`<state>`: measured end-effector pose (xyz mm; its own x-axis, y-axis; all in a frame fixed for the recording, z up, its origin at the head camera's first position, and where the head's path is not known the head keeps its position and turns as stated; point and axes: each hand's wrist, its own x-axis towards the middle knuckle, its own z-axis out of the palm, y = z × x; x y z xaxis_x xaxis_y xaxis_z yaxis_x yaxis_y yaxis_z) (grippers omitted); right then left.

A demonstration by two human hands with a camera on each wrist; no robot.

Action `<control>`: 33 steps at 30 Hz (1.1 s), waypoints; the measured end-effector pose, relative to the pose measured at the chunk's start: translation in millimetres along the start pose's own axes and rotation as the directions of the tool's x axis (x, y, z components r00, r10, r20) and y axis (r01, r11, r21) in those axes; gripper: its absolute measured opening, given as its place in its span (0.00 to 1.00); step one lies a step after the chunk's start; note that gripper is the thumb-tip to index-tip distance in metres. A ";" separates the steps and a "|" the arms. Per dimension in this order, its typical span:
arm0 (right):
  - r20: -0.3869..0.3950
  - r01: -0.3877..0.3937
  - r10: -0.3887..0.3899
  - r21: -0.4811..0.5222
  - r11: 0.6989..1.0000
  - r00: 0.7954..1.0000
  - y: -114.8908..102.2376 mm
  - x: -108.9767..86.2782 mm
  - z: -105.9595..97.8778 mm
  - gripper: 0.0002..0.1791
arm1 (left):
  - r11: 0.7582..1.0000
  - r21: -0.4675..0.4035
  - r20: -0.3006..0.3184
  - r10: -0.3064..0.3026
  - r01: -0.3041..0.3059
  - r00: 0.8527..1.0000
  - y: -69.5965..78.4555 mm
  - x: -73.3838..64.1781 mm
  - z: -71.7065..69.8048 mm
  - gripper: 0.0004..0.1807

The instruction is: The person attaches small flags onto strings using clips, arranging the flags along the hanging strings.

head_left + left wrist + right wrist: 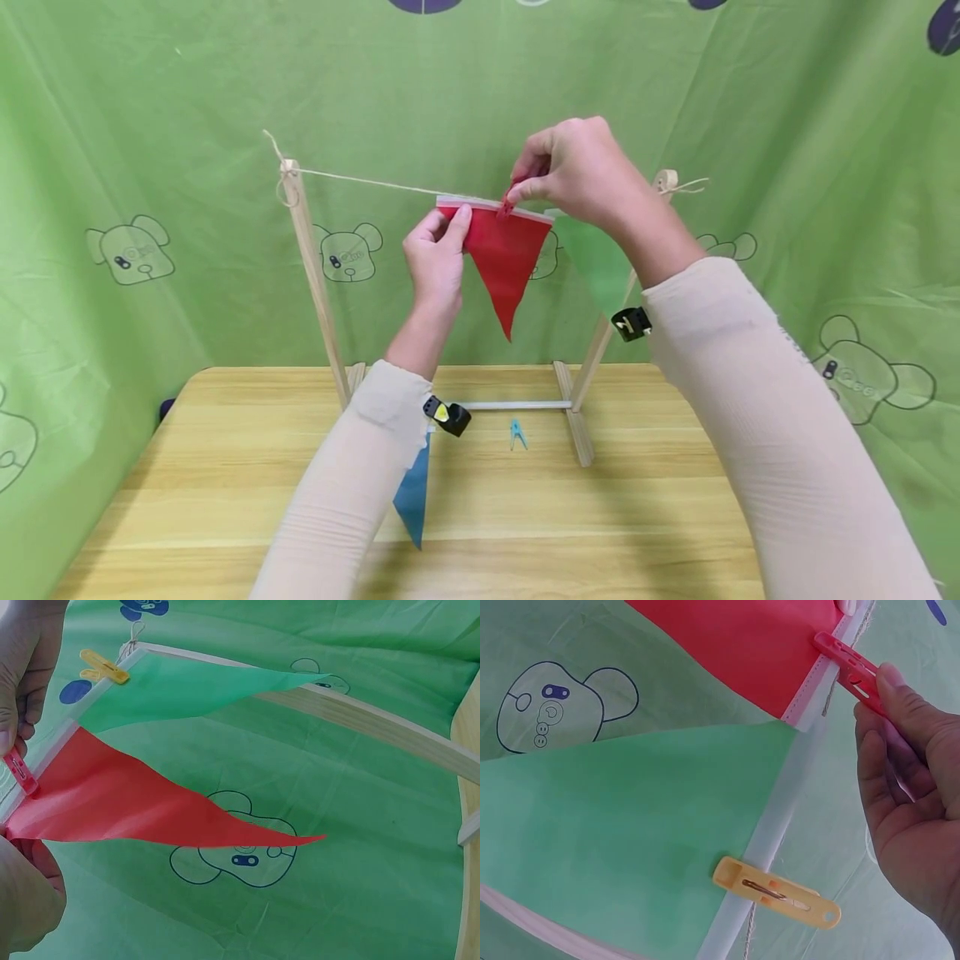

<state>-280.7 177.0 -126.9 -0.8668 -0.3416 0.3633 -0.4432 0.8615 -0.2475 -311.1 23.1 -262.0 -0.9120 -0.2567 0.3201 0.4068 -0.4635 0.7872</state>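
Sleeve (757,392), RH (581,171) w/ red peg (840,656)

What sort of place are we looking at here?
Probably a makeshift indoor booth: patterned green sheeting hangs behind and on both sides of a wood-grain table, where a wooden frame holds up a string.

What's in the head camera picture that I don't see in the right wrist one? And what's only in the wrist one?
Only the head view shows the blue flag, the light-blue clip and the wooden tabletop. Only the right wrist view shows the yellow clip, fastened on the green flag. Both show the red flag, green flag, red clip and right hand.
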 end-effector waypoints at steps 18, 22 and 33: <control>0.049 -0.002 0.000 0.024 1.000 0.999 2.8 1.7 4.0 0.15 | 1.000 0.001 -0.005 -0.023 0.023 1.000 -1.1 -2.1 -0.1 0.11; 0.056 0.020 -0.021 0.013 1.000 0.998 2.4 1.6 3.8 0.14 | 1.000 -0.001 -0.005 -0.016 0.016 1.000 -0.2 -1.9 -0.3 0.11; 0.059 0.050 -0.051 0.017 0.999 0.997 2.7 2.3 4.1 0.13 | 1.000 0.004 -0.003 0.002 -0.002 1.000 -0.2 -0.2 -1.6 0.08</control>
<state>-284.9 177.0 -130.4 -0.8549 -0.4067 0.3221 -0.4901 0.8368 -0.2441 -311.0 21.9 -263.1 -0.9109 -0.2604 0.3202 0.4086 -0.4595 0.7886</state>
